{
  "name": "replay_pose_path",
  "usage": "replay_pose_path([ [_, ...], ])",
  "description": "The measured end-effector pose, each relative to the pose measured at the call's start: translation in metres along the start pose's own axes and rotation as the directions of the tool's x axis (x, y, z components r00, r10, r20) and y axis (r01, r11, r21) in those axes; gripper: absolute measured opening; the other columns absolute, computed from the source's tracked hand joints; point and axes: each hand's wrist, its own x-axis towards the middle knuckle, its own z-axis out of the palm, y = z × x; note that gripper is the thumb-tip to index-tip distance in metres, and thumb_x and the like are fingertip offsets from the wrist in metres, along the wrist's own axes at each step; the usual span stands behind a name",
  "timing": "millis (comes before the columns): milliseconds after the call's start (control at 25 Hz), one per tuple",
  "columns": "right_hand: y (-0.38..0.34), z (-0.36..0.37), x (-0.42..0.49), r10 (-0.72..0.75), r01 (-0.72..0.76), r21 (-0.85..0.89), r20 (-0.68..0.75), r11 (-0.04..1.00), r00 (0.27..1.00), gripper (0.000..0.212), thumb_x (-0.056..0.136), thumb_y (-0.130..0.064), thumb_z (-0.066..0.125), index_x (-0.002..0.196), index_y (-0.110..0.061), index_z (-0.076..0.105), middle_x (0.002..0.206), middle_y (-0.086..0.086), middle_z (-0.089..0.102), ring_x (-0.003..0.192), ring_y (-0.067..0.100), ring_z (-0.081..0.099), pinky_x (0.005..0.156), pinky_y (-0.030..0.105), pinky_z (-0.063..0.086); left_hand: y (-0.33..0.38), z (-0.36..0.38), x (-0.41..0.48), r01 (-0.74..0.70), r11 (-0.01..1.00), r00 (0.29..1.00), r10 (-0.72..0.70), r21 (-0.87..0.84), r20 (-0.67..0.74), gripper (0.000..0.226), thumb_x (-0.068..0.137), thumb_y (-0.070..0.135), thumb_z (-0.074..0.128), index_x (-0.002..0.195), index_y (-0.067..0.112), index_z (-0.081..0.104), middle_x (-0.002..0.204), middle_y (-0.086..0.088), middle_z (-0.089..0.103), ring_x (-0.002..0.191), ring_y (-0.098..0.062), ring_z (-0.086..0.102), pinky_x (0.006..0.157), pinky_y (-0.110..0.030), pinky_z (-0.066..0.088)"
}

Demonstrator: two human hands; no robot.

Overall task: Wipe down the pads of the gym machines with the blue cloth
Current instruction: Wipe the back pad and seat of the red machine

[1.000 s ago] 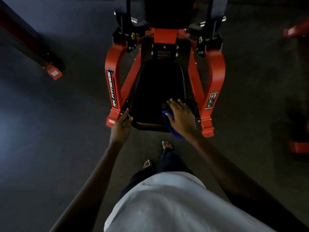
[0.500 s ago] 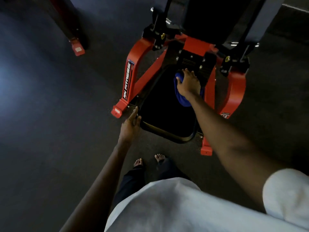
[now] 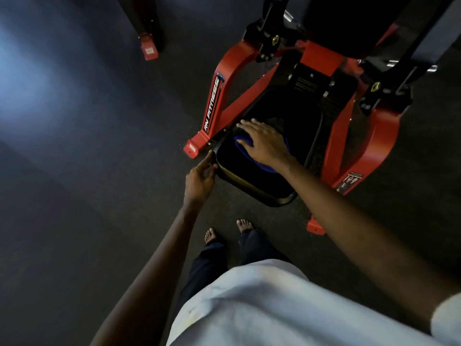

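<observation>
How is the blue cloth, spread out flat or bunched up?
Bunched up, it seems: the blue cloth pokes out in lumps from under the flat right hand on the seat pad.

Only thing I can actually read is "RN FITNESS", white letters on a black strip [image 3: 212, 104] running down the red frame leg [image 3: 235, 59] just left of the seat pad [image 3: 244, 174]. The sticker [image 3: 350, 181] on the right-hand leg [image 3: 374, 141] is too small to make out.

blue cloth [image 3: 245, 142]: bunched, flat on seat pad | seat pad [image 3: 239, 168]: black, near left corner
</observation>
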Motion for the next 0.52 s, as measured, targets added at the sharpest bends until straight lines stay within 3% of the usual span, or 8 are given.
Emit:
replay_pose_path([
  [80, 0.006, 0.0, -0.022, 0.091, -0.091, 0.01, -0.031, 0.996, 0.995, 0.053, 0.099, -0.045, 0.051, 0.147, -0.023, 0.048, 0.154, -0.004, 0.046, 0.145, 0.019, 0.038, 0.116, 0.037, 0.032, 0.0, -0.003, 0.003, 0.008, 1.0, 1.0, -0.008, 0.0, 0.017, 0.046, 0.1, 0.025, 0.06, 0.146, 0.03, 0.052, 0.121, 0.007, 0.071, 0.094, 0.008, 0.063, 0.083, -0.018, 0.054],
  [160, 0.007, 0.003, -0.048, 0.19, -0.189, 0.026, -0.091, 0.982, 0.977, 0.052, 0.099, -0.042, 0.051, 0.147, -0.022, 0.048, 0.153, -0.002, 0.046, 0.144, 0.02, 0.038, 0.117, 0.04, 0.034, 0.001, -0.007, 0.003, -0.015, 0.999, 0.997, 0.012, 0.035, 0.072, 0.047, 0.101, 0.025, 0.058, 0.147, 0.03, 0.05, 0.124, 0.005, 0.069, 0.097, 0.005, 0.064, 0.082, -0.011, 0.052],
  [280, -0.014, 0.012, -0.063, 0.268, -0.269, 0.018, -0.162, 0.963, 0.95, 0.05, 0.098, -0.035, 0.056, 0.145, -0.02, 0.049, 0.152, 0.0, 0.048, 0.142, 0.022, 0.041, 0.116, 0.042, 0.036, 0.002, -0.015, 0.007, -0.061, 0.996, 0.992, 0.053, 0.072, 0.111, 0.047, 0.101, 0.024, 0.059, 0.146, 0.031, 0.051, 0.127, 0.006, 0.067, 0.11, -0.005, 0.062, 0.095, -0.025, 0.05],
  [400, -0.04, 0.015, -0.039, 0.234, -0.236, -0.004, -0.125, 0.972, 0.964, 0.051, 0.095, -0.035, 0.058, 0.144, -0.021, 0.051, 0.151, -0.001, 0.05, 0.141, 0.023, 0.043, 0.114, 0.039, 0.037, -0.004, -0.016, 0.013, -0.067, 0.995, 0.989, 0.056, 0.072, 0.14, 0.046, 0.1, 0.029, 0.06, 0.145, 0.031, 0.052, 0.123, 0.007, 0.069, 0.108, -0.007, 0.065, 0.093, -0.025, 0.051],
  [520, -0.044, 0.012, -0.025, 0.167, -0.166, 0.021, -0.048, 0.986, 0.985, 0.05, 0.098, -0.04, 0.055, 0.145, -0.025, 0.051, 0.153, -0.005, 0.047, 0.143, 0.02, 0.04, 0.115, 0.035, 0.033, -0.012, -0.015, 0.014, -0.109, 0.992, 0.986, 0.1, 0.068, 0.132, 0.044, 0.1, 0.028, 0.06, 0.143, 0.027, 0.055, 0.124, 0.008, 0.067, 0.109, -0.008, 0.063, 0.078, -0.006, 0.043],
])
